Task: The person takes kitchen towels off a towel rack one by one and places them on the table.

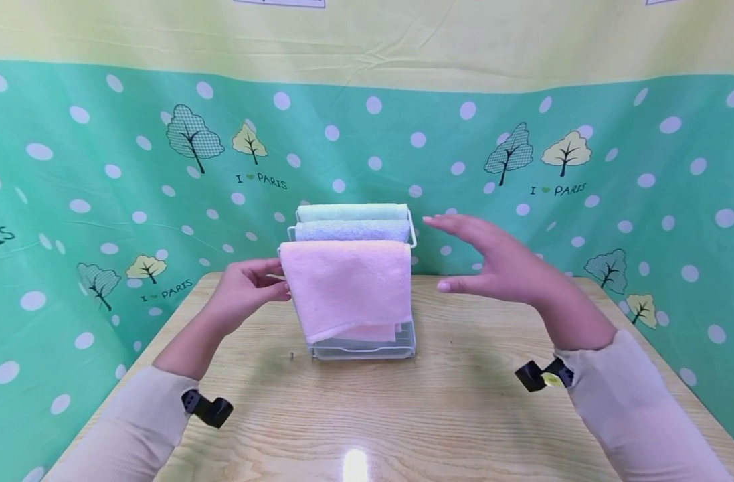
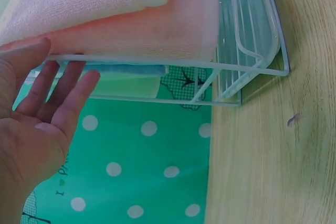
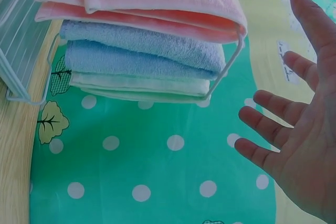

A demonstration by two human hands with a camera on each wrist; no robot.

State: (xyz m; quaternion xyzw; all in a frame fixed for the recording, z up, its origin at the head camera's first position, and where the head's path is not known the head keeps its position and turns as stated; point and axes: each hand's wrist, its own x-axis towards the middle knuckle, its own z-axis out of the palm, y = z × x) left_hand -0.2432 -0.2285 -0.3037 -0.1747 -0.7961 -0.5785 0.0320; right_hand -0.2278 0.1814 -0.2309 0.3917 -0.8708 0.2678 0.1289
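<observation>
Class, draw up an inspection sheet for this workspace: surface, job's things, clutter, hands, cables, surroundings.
Surface: pale wood-grain tabletop.
Job's things: rectangular pink cloth towel in front, light-blue cloth towel behind it, pale-green cloth towel rearmost, all draped over a white wire rack with a tray at its base.
Clutter: a small dark speck left of the rack, too small to identify.
Left hand: at the rack's left side; whether it grips cannot be told.
Right hand: fingers spread, apart from rack and towels.
Cables: nothing seen.
Surroundings: green-and-yellow fabric backdrop with white dots and printed trees.
</observation>
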